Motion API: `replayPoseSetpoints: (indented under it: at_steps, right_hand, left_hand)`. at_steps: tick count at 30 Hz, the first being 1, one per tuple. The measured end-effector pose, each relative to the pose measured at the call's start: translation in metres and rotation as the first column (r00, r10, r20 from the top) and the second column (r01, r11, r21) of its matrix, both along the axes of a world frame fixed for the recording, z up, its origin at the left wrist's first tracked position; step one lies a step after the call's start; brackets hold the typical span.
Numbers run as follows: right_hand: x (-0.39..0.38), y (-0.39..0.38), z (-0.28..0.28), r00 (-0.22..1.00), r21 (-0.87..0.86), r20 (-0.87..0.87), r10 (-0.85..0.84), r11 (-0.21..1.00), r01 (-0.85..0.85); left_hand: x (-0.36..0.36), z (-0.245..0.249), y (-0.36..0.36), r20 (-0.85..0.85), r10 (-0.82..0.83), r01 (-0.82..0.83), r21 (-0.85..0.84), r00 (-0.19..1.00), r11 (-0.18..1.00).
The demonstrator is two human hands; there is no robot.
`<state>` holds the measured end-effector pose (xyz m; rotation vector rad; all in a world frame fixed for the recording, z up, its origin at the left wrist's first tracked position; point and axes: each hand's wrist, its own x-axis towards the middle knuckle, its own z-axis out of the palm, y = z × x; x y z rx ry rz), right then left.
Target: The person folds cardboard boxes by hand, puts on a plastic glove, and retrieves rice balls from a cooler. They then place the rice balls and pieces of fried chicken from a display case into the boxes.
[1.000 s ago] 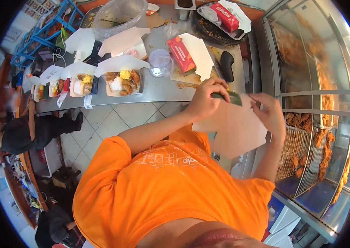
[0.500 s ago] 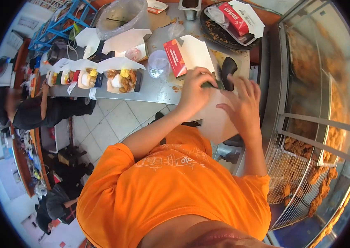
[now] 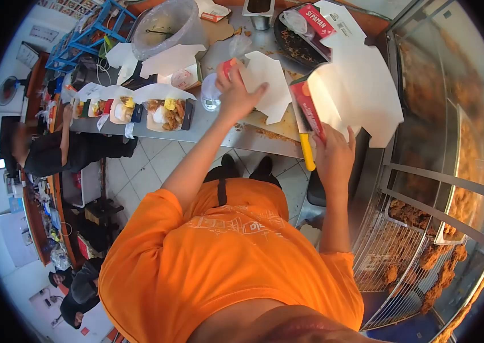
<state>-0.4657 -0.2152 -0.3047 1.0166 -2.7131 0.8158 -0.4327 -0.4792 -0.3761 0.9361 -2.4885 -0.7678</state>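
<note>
Red-and-white carton (image 3: 347,94), upper right, sat pinched in our right hand (image 3: 334,157); our left hand (image 3: 237,98) met another box (image 3: 269,83), grip unclear. Seemingly arranging boxes; next move needed a level set-down.

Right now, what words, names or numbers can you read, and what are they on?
"SI PAMAN", on the red box at the back.

Too small or blurred to read:
Print on the red side of the held box in the right hand.
White print on the orange shirt.
The display on the scale.
The white slip by the meals.
The poster at far left.
</note>
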Motion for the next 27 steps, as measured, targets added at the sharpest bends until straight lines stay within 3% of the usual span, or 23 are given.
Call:
replayPoseSetpoints:
  at_steps: [1, 3, 4, 6, 7, 9, 14, 16, 17, 18, 19, 20, 21, 22, 23, 25, 26, 27]
  right_hand:
    - [-0.002, 0.005, -0.002, 1.000, 0.004, -0.007, -0.002, 1.000, 0.002]
    - [-0.010, 0.016, -0.012, 0.996, 0.036, 0.033, -0.079, 0.996, 0.078]
    - [-0.012, 0.019, -0.014, 0.996, 0.033, 0.027, -0.082, 0.996, 0.081]
    - [-0.016, 0.021, -0.019, 0.996, 0.024, 0.023, -0.088, 0.996, 0.088]
    - [-0.017, 0.020, -0.021, 0.996, 0.011, 0.020, -0.090, 0.996, 0.089]
    - [-0.024, 0.007, -0.024, 0.995, 0.021, 0.075, -0.067, 0.998, 0.066]
    - [-0.057, -0.053, -0.041, 0.989, 0.058, 0.113, 0.100, 0.993, -0.107]
    - [-0.066, -0.070, -0.034, 0.963, -0.014, 0.213, 0.167, 0.986, -0.168]
    - [-0.072, -0.069, -0.033, 0.945, -0.172, 0.284, 0.166, 0.978, -0.120]
    - [-0.089, -0.064, -0.032, 0.919, -0.317, 0.348, 0.185, 0.946, -0.071]
    - [-0.104, -0.057, -0.037, 0.951, -0.422, 0.263, 0.160, 0.906, -0.036]
    - [-0.103, -0.048, -0.008, 0.957, -0.389, 0.274, 0.095, 0.921, 0.020]
    - [-0.106, -0.039, -0.005, 0.966, -0.448, 0.243, 0.085, 0.894, 0.034]
    - [-0.104, -0.033, -0.004, 0.946, -0.432, 0.319, 0.054, 0.897, 0.095]
    - [-0.099, -0.027, -0.003, 0.920, -0.410, 0.393, 0.021, 0.899, 0.154]
    - [-0.084, -0.024, -0.011, 0.902, -0.358, 0.425, 0.078, 0.930, 0.089]
    - [-0.077, -0.025, -0.016, 0.881, -0.316, 0.456, 0.129, 0.948, 0.024]
    - [-0.068, -0.028, -0.021, 0.882, -0.316, 0.452, 0.131, 0.949, 0.021]
  left_hand:
    - [0.000, -0.007, -0.009, -0.007, -0.002, 0.002, 0.004, 1.000, 1.000]
    - [0.006, -0.038, -0.032, 0.213, 0.065, -0.090, 0.108, 0.975, 0.990]
    - [0.011, -0.053, -0.042, 0.211, 0.061, -0.086, 0.111, 0.976, 0.990]
    - [0.022, -0.074, -0.057, -0.065, 0.186, -0.160, 0.280, 0.980, 0.946]
    - [0.031, -0.073, -0.058, -0.056, 0.182, -0.160, 0.277, 0.982, 0.947]
    - [0.053, -0.065, -0.052, -0.231, 0.299, -0.088, 0.637, 0.926, 0.765]
    - [0.069, -0.078, -0.017, -0.293, 0.366, -0.128, 0.601, 0.883, 0.789]
    - [0.066, -0.079, -0.005, -0.319, 0.426, -0.029, 0.772, 0.846, 0.635]
    - [0.067, -0.089, -0.008, -0.322, 0.445, -0.042, 0.771, 0.836, 0.636]
    - [0.064, -0.100, -0.013, -0.234, 0.384, -0.090, 0.743, 0.893, 0.663]
    - [0.066, -0.110, -0.017, -0.129, 0.331, -0.142, 0.717, 0.935, 0.682]
    - [0.079, -0.108, -0.021, -0.117, 0.364, -0.170, 0.727, 0.924, 0.665]
    - [0.091, -0.098, -0.031, -0.111, 0.131, -0.072, 0.425, 0.985, 0.902]
    - [0.091, -0.084, -0.043, -0.020, -0.106, 0.108, 0.070, 0.994, 0.992]
    - [0.086, -0.068, -0.051, -0.024, -0.103, 0.104, 0.074, 0.994, 0.992]
    - [0.080, -0.043, -0.065, 0.211, -0.155, 0.120, 0.171, 0.965, 0.978]
    - [0.075, -0.048, -0.071, 0.183, -0.112, 0.135, -0.120, 0.977, 0.984]
    - [0.066, -0.053, -0.080, 0.179, -0.109, 0.132, -0.120, 0.978, 0.984]
